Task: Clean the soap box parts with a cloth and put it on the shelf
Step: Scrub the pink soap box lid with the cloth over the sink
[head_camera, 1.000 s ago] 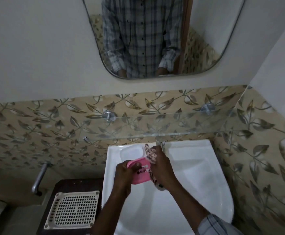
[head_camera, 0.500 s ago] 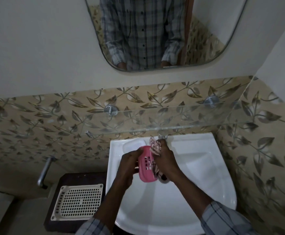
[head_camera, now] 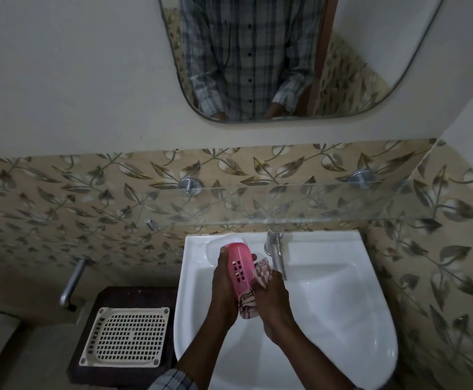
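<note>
Left hand (head_camera: 224, 280) gripping pink soap box part (head_camera: 239, 270), right hand (head_camera: 272, 299) clutching cloth (head_camera: 262, 273)

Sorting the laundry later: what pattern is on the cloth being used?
The cloth is pale pink with dark, wavy stripes, seen in the head view.

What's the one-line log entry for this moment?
step: wiping | left hand: holds pink box part | right hand: presses cloth on it | place: over sink | shelf: bare
</note>
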The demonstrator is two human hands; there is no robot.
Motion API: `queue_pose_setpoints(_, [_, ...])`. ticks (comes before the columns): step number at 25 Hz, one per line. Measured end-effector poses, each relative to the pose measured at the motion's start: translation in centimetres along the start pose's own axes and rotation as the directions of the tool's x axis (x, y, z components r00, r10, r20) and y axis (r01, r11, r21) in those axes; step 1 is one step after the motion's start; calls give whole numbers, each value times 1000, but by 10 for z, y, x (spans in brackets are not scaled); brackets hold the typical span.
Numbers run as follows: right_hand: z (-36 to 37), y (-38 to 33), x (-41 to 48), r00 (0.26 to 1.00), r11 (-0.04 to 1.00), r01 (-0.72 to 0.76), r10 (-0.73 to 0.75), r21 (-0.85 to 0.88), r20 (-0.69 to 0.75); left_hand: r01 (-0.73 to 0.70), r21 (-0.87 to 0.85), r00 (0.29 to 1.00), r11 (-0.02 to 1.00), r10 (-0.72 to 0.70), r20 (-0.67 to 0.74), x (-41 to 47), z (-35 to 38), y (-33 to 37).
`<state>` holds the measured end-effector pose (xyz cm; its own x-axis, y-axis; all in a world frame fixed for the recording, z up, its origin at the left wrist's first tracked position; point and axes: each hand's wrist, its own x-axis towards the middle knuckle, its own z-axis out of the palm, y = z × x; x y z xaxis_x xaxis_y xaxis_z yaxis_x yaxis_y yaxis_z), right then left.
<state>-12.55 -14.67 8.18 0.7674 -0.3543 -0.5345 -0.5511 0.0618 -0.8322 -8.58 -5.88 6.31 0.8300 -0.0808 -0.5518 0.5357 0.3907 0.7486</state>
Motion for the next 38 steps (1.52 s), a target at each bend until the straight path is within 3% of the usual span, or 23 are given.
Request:
queue_pose_setpoints(3, [0,-11,-1,987,979,-157,151,132,56,-119,30,991,992,121,-60,4,1,-4])
queue_pose_setpoints(7, [-27,-30,-3,918,948,-254,174,192,356,-151,144,987,978,158,-36,20,-15,2])
queue_pose_setpoints(9, [-48,-43,4,952,967,-95,19,235,307,9,-101,998,995,-2,69,26,-27,12])
queue_pose_setpoints(11, [-63,-56,13,954,972,235,-236,26,187,158,-317,971,935,-88,224,25,-33,17])
queue_pose_setpoints(13, [-62,-62,16,835,778,543,-540,-316,108,185,-383,963,905,-89,255,24,-31,14])
queue_pose_setpoints(16, [-27,-52,8,476,236,696,-858,-678,191,138,-393,970,909,-44,239,19,-17,15])
queue_pose_setpoints(18, [1,-42,3,455,23,624,-824,-781,339,141,-381,972,914,-56,227,16,-10,15])
queue_pose_setpoints(20, [19,-38,-1,581,-52,494,-723,-868,374,166,-344,973,924,-97,209,17,-9,10])
queue_pose_setpoints(22, [23,-50,-8,777,53,440,-522,-897,351,136,-267,985,954,-101,143,24,-17,2])
queue_pose_setpoints(23, [20,-58,-5,827,105,445,-430,-889,363,132,-252,986,959,-101,132,28,-23,-2])
queue_pose_setpoints(24, [13,-60,0,803,76,534,-358,-842,477,152,-261,981,953,-113,159,31,-29,-3])
queue_pose_setpoints(25, [-3,-60,6,741,182,667,-265,-723,617,181,-283,969,942,-122,213,34,-35,-1])
queue_pose_setpoints(26, [-21,-70,9,690,463,672,-110,-577,715,205,-315,958,927,-124,259,35,-40,4])
queue_pose_setpoints(27, [-42,-80,14,648,623,615,-51,-483,760,217,-354,949,910,-112,293,36,-45,8])
queue_pose_setpoints(28, [-61,-87,21,676,673,569,-56,-472,735,221,-396,940,891,-87,330,36,-49,13])
queue_pose_setpoints(29, [-76,-92,25,773,625,531,-81,-572,629,230,-427,926,874,-63,371,37,-51,16])
queue_pose_setpoints(30, [-86,-91,26,869,462,484,-156,-743,469,238,-445,917,863,-48,397,38,-52,18])
queue_pose_setpoints(31, [-89,-88,23,893,330,434,-279,-838,352,237,-454,916,859,-42,399,38,-54,20])
queue_pose_setpoints(32, [-85,-85,20,868,339,447,-389,-827,310,238,-453,914,859,-40,405,38,-53,21])
queue_pose_setpoints(34, [-61,-82,7,796,534,589,-512,-607,322,239,-437,916,867,-52,397,37,-49,20])
queue_pose_setpoints(35, [-47,-83,2,748,540,651,-578,-534,327,232,-433,923,871,-57,380,37,-46,20])
queue_pose_setpoints(37, [-14,-76,-8,698,448,686,-627,-572,346,220,-430,927,876,-50,371,38,-40,21])
queue_pose_setpoints(38, [1,-70,-14,684,327,661,-633,-676,362,232,-427,919,874,-52,392,38,-37,22])
